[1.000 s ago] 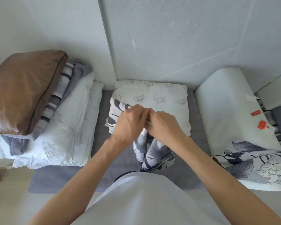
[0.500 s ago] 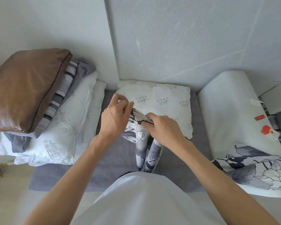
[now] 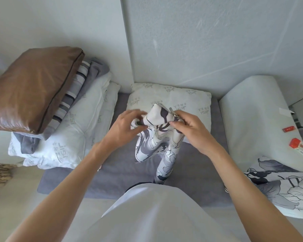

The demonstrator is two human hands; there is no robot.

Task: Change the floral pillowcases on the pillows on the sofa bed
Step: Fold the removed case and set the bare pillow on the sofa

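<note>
1. Above the bare white pillow [image 3: 168, 98] that lies against the wall on the sofa bed [image 3: 122, 165], two hands hold one floral pillowcase [image 3: 157, 137] bunched up in the air.
2. The left hand [image 3: 124, 126] pinches the bunched top of the pillowcase at its left side, thumb below and fingers curled over the cloth.
3. The right hand [image 3: 189, 126] grips the pillowcase's right side, fingers curled round the edge where a small metal zipper pull shows.
4. From the hands the pillowcase hangs down in two twisted tails in front of the bare white pillow, toward the person's body.
5. To the left of that pillow stands one stack: two more white pillows [image 3: 63, 137] with the same printed lettering, a grey cloth, a striped cloth [image 3: 73, 95], and one brown cushion [image 3: 33, 88] on top.
6. To the right of that pillow lies one pale bolster-like cushion [image 3: 252, 123], with a second floral pillowcase [image 3: 283, 186] draped at its near end.
7. Two small red items [image 3: 294, 142] sit at the far right of that cushion; what they are I cannot tell.
</note>
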